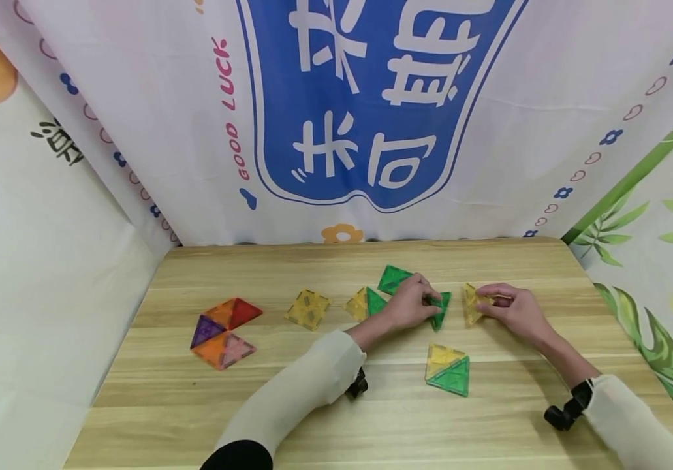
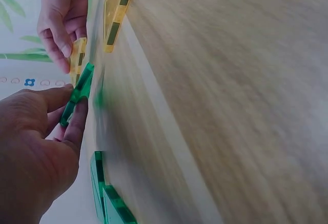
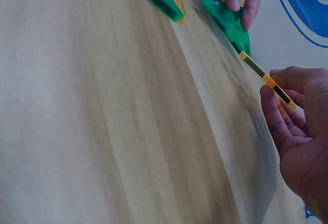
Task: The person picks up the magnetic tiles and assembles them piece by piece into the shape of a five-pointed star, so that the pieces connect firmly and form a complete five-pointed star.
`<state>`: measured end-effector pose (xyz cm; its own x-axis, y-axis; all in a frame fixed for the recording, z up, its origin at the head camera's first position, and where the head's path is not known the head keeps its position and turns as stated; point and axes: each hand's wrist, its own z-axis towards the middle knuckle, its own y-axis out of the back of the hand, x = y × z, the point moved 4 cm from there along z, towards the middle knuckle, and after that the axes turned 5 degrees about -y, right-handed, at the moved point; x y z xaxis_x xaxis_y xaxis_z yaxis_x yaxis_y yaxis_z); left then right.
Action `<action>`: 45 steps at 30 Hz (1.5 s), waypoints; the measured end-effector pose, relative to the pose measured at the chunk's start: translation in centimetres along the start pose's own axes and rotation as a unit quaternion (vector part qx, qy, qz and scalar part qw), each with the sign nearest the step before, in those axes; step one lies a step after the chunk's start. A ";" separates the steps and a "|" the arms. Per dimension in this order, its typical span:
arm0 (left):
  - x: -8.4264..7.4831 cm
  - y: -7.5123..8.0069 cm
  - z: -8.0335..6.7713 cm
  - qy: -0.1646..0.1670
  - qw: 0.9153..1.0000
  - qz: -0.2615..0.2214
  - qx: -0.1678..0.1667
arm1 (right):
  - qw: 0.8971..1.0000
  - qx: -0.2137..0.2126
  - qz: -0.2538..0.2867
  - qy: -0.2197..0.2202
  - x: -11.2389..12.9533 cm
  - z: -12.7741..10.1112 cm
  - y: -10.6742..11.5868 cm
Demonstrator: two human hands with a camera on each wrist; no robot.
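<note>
My left hand [image 1: 409, 304] pinches a translucent green triangular magnetic tile [image 1: 442, 312] between thumb and fingers. To its right, my right hand [image 1: 515, 313] grips a yellow triangular magnetic tile [image 1: 470, 304] by one side. In the left wrist view the green tile [image 2: 79, 93] is tilted up off the table. From the right wrist, the yellow tile [image 3: 267, 81] appears edge-on, its near corner close to the green tile; whether they touch I cannot tell. Just behind my left hand lies another green tile [image 1: 393, 279], partly covered.
Nearer the front, a yellow triangle [image 1: 442, 354] and a green triangle [image 1: 455, 377] lie edge to edge. A similar yellow [image 1: 356, 304] and green pair sits left of my left wrist. Farther left are a yellow square [image 1: 308, 309] and a fan of coloured triangles [image 1: 209, 349].
</note>
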<state>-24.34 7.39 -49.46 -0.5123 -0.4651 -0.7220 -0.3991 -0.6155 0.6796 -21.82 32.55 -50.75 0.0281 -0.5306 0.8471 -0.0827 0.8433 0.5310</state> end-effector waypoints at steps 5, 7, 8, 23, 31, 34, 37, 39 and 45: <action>0.2 0.1 -0.5 0.006 1.000 0.018 -0.004 | 1.000 0.021 0.006 0.004 0.7 -0.3 -1.3; 0.3 0.1 -0.6 0.008 1.000 0.021 -0.003 | 1.000 0.025 0.005 0.009 0.9 -0.3 -1.7; 0.3 0.1 -0.7 0.008 1.000 0.024 -0.003 | 1.000 0.025 0.003 0.009 0.9 -0.4 -1.9; 0.1 -0.3 -0.9 -0.003 0.996 0.082 0.021 | 0.998 0.017 -0.052 0.031 1.2 -0.9 -3.9; -0.3 -0.7 -1.0 -0.004 0.992 0.122 0.036 | 0.996 0.008 -0.082 0.046 1.6 -0.9 -4.1; -0.4 -0.8 -1.1 -0.009 0.988 0.150 0.045 | 0.993 -0.001 -0.096 0.064 1.9 -0.9 -4.0; -0.6 -1.0 -1.2 -0.027 0.981 0.182 0.058 | 0.990 -0.008 -0.108 0.087 2.1 -0.9 -4.0; -0.7 -1.0 -1.2 -0.041 0.977 0.197 0.065 | 0.987 -0.012 -0.120 0.102 2.2 -1.0 -4.0; -0.6 -1.2 -1.2 -0.053 0.973 0.213 0.076 | 0.976 -0.022 -0.171 0.132 2.3 -1.0 -4.1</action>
<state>-22.68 7.65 -50.01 -0.7285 -0.5831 -0.3596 -0.2380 -0.2768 0.9310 -20.43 27.92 -51.00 0.3019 -0.7468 0.5926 0.0187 0.6261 0.7795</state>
